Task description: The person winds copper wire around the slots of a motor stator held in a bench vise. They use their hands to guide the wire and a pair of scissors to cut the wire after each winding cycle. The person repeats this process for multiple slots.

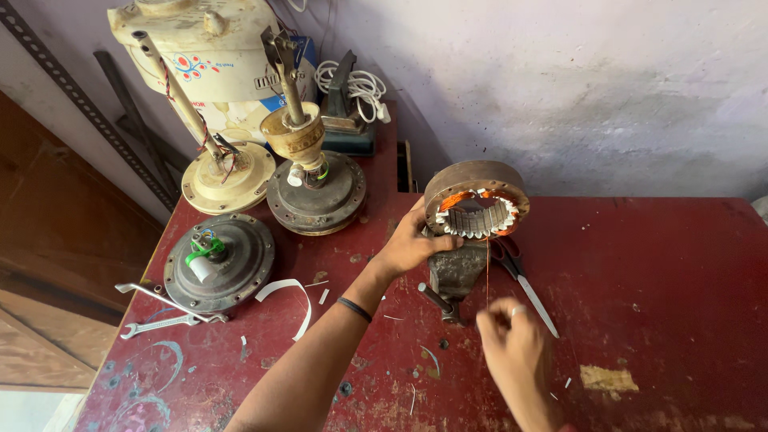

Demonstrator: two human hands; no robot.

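Your left hand [410, 244] grips the rim of the fan stator [476, 210] (clamped upright in a small vise [458, 272] on the red desk [664, 304]); your right hand [512, 348] pinches a copper wire [487, 268] running from it.

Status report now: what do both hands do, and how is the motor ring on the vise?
Left hand grips stator ring rim. Right hand pinches copper wire, taut from ring. Ring upright in small vise. Scissors beside vise.
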